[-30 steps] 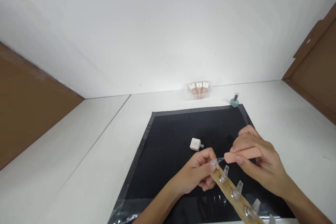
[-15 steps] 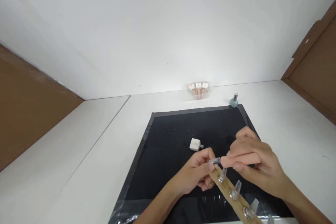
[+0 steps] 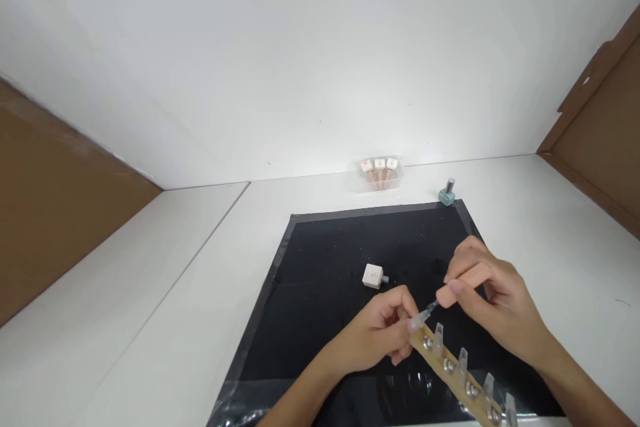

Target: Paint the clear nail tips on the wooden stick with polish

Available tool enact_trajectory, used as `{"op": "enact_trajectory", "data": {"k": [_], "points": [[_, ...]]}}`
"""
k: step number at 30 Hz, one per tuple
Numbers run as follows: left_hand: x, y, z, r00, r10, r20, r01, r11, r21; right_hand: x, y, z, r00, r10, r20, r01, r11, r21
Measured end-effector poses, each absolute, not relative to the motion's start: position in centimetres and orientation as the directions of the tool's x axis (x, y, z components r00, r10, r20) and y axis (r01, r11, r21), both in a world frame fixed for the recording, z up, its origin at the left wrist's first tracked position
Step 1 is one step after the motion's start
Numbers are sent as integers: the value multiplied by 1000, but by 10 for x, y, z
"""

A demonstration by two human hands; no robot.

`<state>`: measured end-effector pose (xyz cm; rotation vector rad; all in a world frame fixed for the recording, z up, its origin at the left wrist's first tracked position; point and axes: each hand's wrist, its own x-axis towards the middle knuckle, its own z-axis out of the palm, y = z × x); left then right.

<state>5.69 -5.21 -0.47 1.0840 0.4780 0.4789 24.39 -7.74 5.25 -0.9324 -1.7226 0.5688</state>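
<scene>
My left hand [image 3: 383,332] is closed around the near end of a wooden strip [image 3: 457,377] that carries several clear nail tips on metal studs. My right hand [image 3: 493,303] pinches a peach-coloured brush cap [image 3: 463,283]. Its small brush points down-left at the clear tip [image 3: 420,320] by my left fingers. Both hands hover over a black mat [image 3: 330,260]. A small beige bottle [image 3: 373,275] lies on its side on the mat, just beyond my left hand.
A teal polish bottle [image 3: 447,194] stands at the mat's far right corner. A clear tray with three peach bottles [image 3: 380,172] sits against the white back wall. Brown panels close in at the left [image 3: 55,193] and right [image 3: 600,120].
The wooden strip has turned flatter and swung to the right, showing more tips. My right hand has tilted the peach cap so the brush points down at the first tip.
</scene>
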Motion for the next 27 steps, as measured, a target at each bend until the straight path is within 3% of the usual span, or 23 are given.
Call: {"op": "enact_trajectory", "data": {"k": [3, 7, 11, 13, 18, 23, 27], "points": [[56, -53, -4, 785, 610, -107, -124, 324, 938, 244, -77, 53, -115, 802, 586, 273, 593, -758], [55, -53, -3, 762, 643, -74, -104, 234, 967, 244, -77, 53, -242, 798, 552, 238, 600, -764], [53, -53, -3, 743, 668, -39, -50, 114, 992, 246, -76, 51, -144, 815, 561, 356, 572, -739], [52, -53, -2, 736, 677, -17, -14, 40, 999, 245, -76, 51, -116, 804, 583, 330, 585, -741], [53, -53, 1, 725, 688, 24, 57, -95, 994, 244, -77, 52, -222, 796, 563, 281, 605, -745], [52, -53, 1, 713, 701, 1, 92, -95, 991, 252, -71, 47, 1, 806, 591, 487, 516, -705], [56, -55, -1, 699, 708, -97, 122, 15, 992, 262, -63, 39, 185, 807, 561, 553, 387, -738]]}}
